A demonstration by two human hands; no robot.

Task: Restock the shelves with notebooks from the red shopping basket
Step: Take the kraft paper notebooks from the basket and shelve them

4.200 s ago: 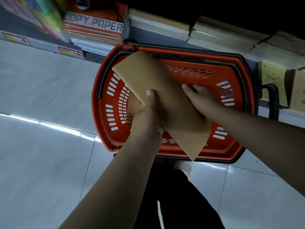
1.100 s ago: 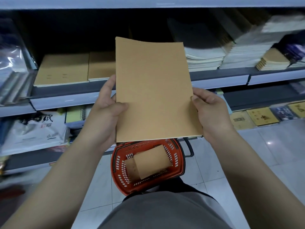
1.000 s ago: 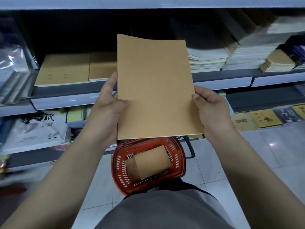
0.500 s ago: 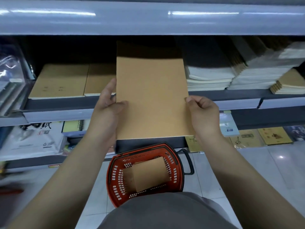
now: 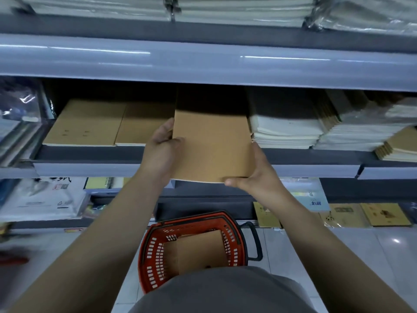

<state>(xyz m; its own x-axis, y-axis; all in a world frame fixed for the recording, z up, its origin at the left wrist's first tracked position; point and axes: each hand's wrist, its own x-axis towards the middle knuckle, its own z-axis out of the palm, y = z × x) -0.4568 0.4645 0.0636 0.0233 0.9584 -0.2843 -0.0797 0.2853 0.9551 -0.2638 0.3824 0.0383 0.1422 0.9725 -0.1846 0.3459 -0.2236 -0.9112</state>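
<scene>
Brown notebook (image 5: 212, 145) is half inside the shelf (image 5: 90, 152), far end in shadow, near edge overhanging the front. Your left hand (image 5: 161, 152) grips its left edge, thumb on top. Your right hand (image 5: 259, 177) holds the near right corner, thumb along the edge. Red basket (image 5: 155, 249) sits on the floor below the shelf, more notebooks (image 5: 198, 249) inside.

Grey shelving (image 5: 203, 62) with glossy rails catching strips of light runs across the view in tiers, stocked with stacked paper (image 5: 286, 132) and wrapped packs (image 5: 40, 197), above a pale tiled floor (image 5: 372, 251).
</scene>
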